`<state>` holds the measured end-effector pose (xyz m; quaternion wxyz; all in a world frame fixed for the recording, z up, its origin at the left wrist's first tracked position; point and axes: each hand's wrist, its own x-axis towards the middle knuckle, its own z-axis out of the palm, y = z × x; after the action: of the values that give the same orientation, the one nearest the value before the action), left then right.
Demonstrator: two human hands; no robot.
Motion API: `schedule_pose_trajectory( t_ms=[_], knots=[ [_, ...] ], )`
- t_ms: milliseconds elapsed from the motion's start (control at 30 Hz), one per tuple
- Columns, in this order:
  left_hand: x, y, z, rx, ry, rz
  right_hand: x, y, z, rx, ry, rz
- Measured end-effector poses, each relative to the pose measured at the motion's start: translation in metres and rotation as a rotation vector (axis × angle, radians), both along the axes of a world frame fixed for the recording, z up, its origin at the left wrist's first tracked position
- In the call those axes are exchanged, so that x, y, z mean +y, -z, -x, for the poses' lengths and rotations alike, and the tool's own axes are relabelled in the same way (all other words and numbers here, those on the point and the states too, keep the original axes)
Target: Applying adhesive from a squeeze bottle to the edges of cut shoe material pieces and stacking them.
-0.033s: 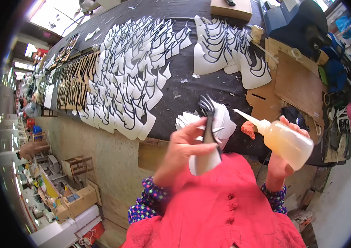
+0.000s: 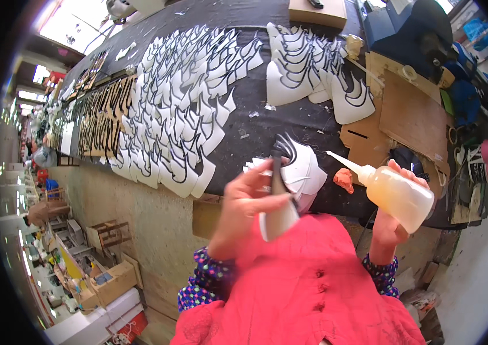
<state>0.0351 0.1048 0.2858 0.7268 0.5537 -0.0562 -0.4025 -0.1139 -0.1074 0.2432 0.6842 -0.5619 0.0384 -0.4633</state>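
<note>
Our left hand (image 2: 242,208), nearly closed, pinches a piece (image 2: 278,224) (rather blurred); our right hand (image 2: 389,228) curls firmly around a bottle (image 2: 400,198).

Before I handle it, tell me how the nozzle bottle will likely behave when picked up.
The nozzle bottle looks like translucent plastic, so its walls probably give when squeezed. Its rounded body would likely roll if laid down. What looks like amber liquid inside may slosh.

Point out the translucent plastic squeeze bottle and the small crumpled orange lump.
Translucent plastic squeeze bottle (image 2: 400,198), head view: middle of its body.
Small crumpled orange lump (image 2: 344,180), head view: its upper surface.
</note>
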Motion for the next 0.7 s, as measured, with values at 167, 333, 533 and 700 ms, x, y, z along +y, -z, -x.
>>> schedule_pose_trajectory(
  t_ms=[167,333,533,700],
  knots=[
    [-0.014,-0.018,-0.043,-0.377,-0.211,-0.077,-0.019,-0.002,0.016,0.098,0.209,-0.018],
    [-0.107,0.065,-0.089,-0.343,0.019,-0.023,-0.033,0.004,0.038,0.124,0.333,-0.082],
    [-0.244,0.244,-0.141,-0.49,-0.073,-0.1,-0.04,0.025,0.047,0.218,0.426,-0.262],
    [-0.315,0.283,-0.139,-0.354,-0.11,-0.017,-0.05,0.03,0.047,0.233,0.468,-0.314]
  ],
)
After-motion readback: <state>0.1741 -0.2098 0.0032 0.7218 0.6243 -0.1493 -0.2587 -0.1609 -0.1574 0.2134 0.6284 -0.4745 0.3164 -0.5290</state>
